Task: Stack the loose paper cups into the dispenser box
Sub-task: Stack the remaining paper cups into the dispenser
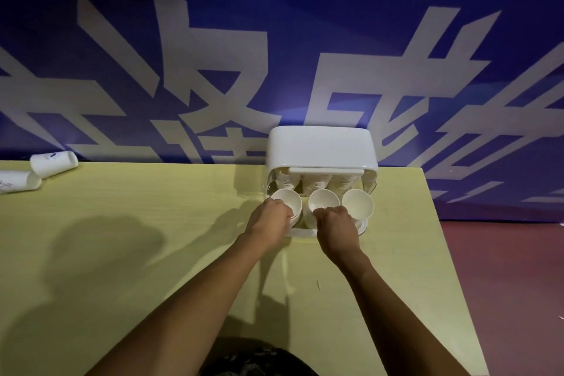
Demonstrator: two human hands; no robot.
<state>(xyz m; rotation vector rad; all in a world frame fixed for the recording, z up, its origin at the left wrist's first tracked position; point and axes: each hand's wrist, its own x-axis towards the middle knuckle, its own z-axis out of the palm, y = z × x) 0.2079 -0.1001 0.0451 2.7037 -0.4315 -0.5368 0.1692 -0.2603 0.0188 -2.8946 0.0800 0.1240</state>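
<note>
Head view: left hand point(270, 218) grips the left cup point(287, 200), right hand point(335, 223) the middle cup point(324, 199), in the dispenser box point(320, 146).

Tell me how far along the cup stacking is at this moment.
Mostly done: the box holds three rows of nested cups, their open mouths facing the camera. In hand: the left hand grips the left stack and the right hand grips the middle stack; the right stack is untouched. Left: two loose cups lie on their sides at the table's far left edge.
</note>
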